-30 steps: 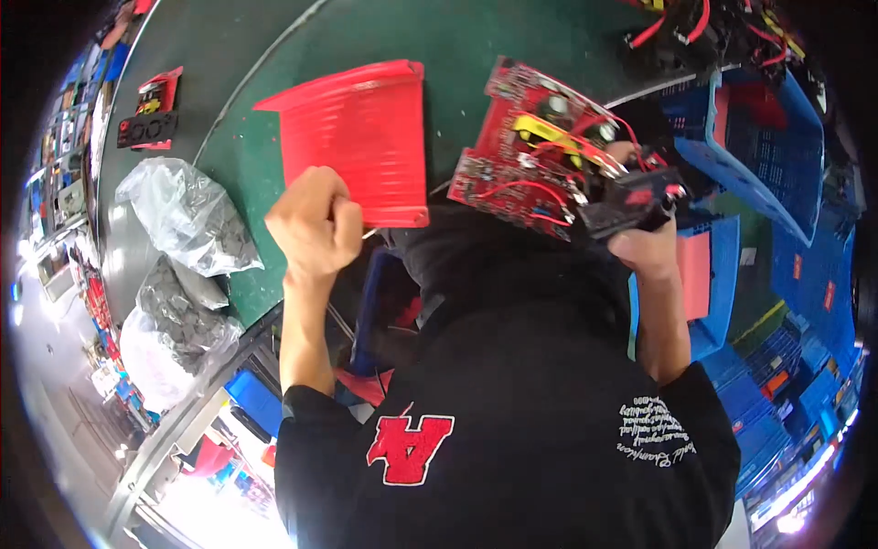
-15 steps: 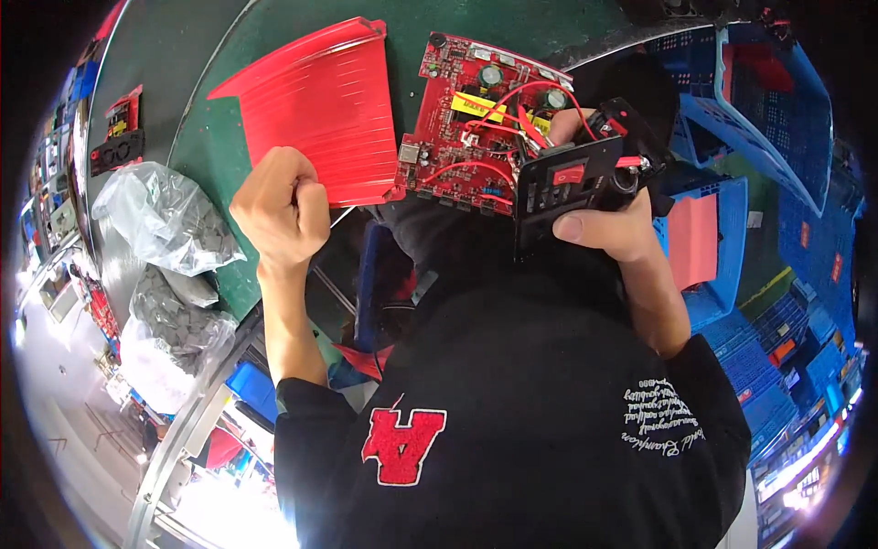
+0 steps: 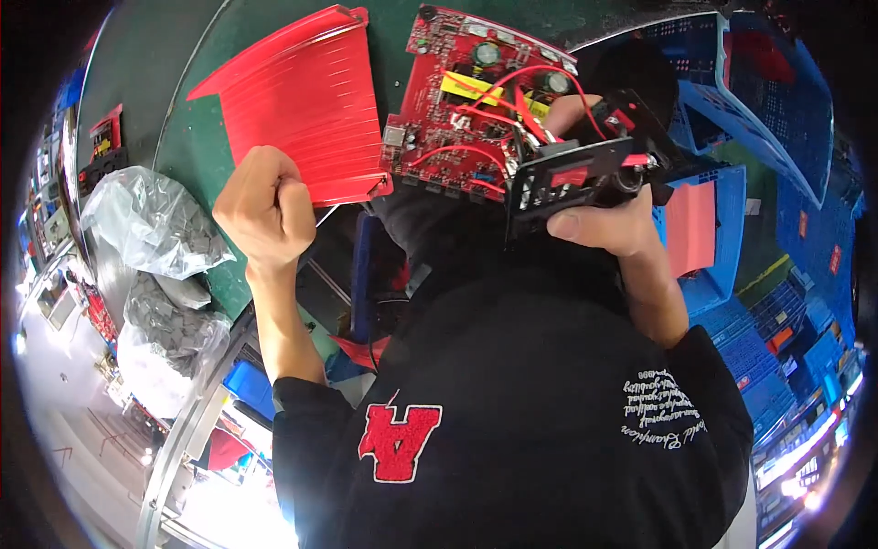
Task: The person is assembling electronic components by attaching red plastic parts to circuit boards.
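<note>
My right hand (image 3: pixel 604 227) is closed around a black end panel (image 3: pixel 572 174), thumb on its near face and other fingers behind it. The panel is tilted, with cut-outs and a round black part at its right. Red wires run from it to a red circuit board (image 3: pixel 457 119), which carries round capacitors and yellow labels. Left of the board lies a red ribbed housing panel (image 3: pixel 302 105) on the green surface. My left hand (image 3: pixel 265 206) is a closed fist over that panel's near left corner; whatever is inside its fingers is hidden.
Clear plastic bags of grey pieces (image 3: pixel 160 220) sit at the left edge of the green work surface (image 3: pixel 197 137). Beyond them lies a small red and black part (image 3: pixel 105 146). Blue crates (image 3: pixel 732 229) stand at the right, one with a pink sheet inside.
My right hand has tipped the black end panel, so its face shows more foreshortened. The left fist keeps its shape. The whole view has shifted slightly, moving things a little left and up.
</note>
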`<action>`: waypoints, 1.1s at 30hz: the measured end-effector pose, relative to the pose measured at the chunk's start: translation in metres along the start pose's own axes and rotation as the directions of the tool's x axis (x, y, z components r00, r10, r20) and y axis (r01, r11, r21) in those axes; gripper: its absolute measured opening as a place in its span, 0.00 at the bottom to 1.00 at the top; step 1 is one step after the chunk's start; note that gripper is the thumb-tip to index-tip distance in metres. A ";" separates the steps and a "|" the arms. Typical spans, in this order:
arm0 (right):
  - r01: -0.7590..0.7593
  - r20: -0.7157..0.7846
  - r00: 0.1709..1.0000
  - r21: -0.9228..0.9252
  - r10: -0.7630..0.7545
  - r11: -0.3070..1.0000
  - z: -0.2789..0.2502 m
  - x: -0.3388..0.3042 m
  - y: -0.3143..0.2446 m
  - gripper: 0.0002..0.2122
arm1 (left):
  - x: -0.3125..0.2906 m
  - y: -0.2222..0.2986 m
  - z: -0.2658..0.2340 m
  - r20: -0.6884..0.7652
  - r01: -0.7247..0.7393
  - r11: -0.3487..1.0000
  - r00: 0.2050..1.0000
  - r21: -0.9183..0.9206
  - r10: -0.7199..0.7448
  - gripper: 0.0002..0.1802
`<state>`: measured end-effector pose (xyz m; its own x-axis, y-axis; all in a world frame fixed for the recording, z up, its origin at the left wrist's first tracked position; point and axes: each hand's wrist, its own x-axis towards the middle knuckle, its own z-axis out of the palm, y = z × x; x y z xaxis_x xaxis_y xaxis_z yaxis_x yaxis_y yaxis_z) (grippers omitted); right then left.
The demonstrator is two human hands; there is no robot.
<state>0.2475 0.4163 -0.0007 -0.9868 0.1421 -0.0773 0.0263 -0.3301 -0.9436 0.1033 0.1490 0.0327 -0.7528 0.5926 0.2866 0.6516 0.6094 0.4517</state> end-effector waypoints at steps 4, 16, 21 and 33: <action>-0.107 -0.024 0.994 0.049 0.108 0.993 0.000 0.004 -0.003 0.34 | 0.001 0.002 -0.001 -0.001 -0.003 1.000 1.000 0.013 0.003 0.03; -0.116 -0.066 0.991 0.060 0.120 0.991 -0.002 0.005 0.004 0.33 | 0.002 0.002 0.001 -0.015 -0.001 1.000 1.000 0.003 0.001 0.03; -0.091 -0.053 0.994 0.047 0.093 0.995 -0.005 0.007 0.004 0.34 | 0.003 0.002 0.001 -0.008 0.003 1.000 1.000 0.005 -0.003 0.03; -0.098 0.069 0.993 -0.005 0.098 0.995 -0.004 0.023 -0.011 0.32 | 0.005 0.002 -0.002 0.019 -0.023 0.999 1.000 0.030 0.022 0.04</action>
<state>0.2257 0.4269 0.0066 -0.9882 0.0443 -0.1469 0.1236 -0.3379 -0.9330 0.1005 0.1520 0.0365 -0.7363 0.6158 0.2804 0.6711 0.6113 0.4195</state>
